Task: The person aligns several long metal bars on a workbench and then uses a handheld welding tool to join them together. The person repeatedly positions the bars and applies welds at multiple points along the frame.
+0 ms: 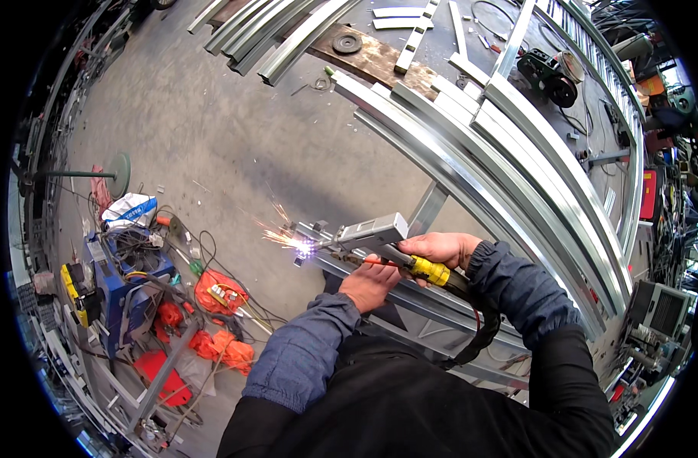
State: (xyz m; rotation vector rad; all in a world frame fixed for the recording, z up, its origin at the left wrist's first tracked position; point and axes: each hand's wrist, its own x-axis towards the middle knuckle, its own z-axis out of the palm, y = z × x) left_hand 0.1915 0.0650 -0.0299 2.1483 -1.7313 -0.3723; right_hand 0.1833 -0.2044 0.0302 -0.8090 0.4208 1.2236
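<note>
- Leftmost, a blue machine [145,305] and orange bags [218,291] crowd toward the floor's [211,153] left edge.
- Beyond them, bare floor lies open up to the channels.
- Sparks [288,241] burst at the steel frame's [433,300] left end, at the torch's [372,231] tip.
- Left hand [370,286] beside the torch; finger grip, cannot tell.
- Right hand [444,248] wrapped around the torch.
- Steel channels [509,195] bound the right side.
</note>
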